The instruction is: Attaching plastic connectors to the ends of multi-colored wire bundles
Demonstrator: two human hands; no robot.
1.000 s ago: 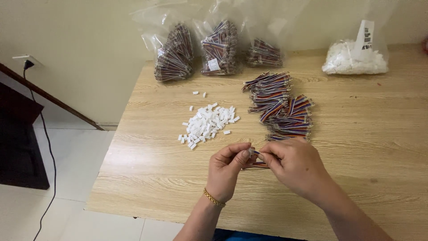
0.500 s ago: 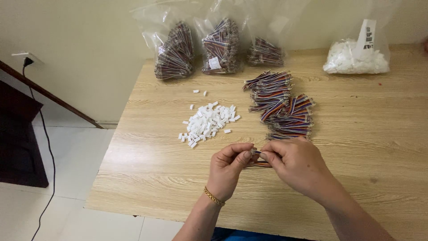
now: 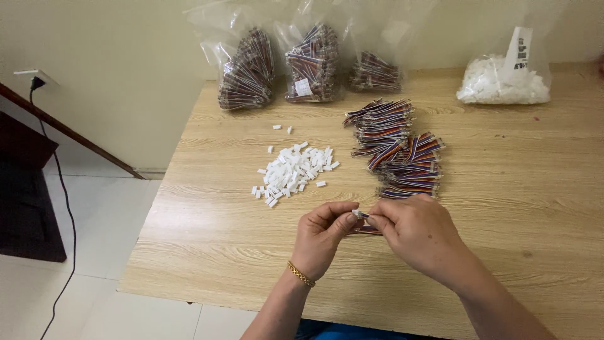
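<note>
One head-worn camera looks steeply down and forward from above the near edge of the wooden table (image 3: 503, 208); it sits close over the hands, faces the wall (image 3: 126, 56) beyond the far edge; floor (image 3: 94, 252) shows past the left edge.

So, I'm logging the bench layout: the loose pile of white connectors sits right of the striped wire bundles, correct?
Not quite. In the head view the loose pile of white connectors sits left of the striped wire bundles, not right.

Small white connector (image 3: 357, 214), pinched between fingertips of both hands, just above the surface. Short multicoloured ribbon cable (image 3: 368, 230) hangs beneath it, lying roughly level (mostly hidden by fingers).
</note>
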